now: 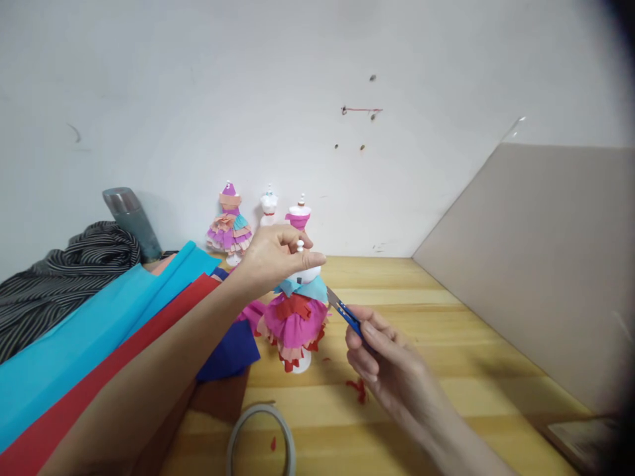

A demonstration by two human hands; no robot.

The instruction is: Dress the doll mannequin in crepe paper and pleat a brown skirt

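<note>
A miniature dress form [294, 322] stands upright on a white base, in front of me near the middle of the view. Its paper dress has a light blue top, a red waist and a ruffled magenta, peach and red skirt. My left hand [278, 256] grips it by the white shoulders, with the knob of the neck showing between thumb and fingers. Blue-handled thread snips [348, 317] are held in my right hand [384, 354]. Their tips point up and left, right beside the light blue paper at the bust. Whether the blades touch the paper, I cannot tell.
Behind stand other small dress forms [229, 221]. Left lie light blue [124, 311], red and dark blue [231, 354] paper, striped cloth [74, 271] and a bottle [133, 221]. A tape roll [235, 439] is in front; red scraps [360, 390] lie on the wooden table [446, 344].
</note>
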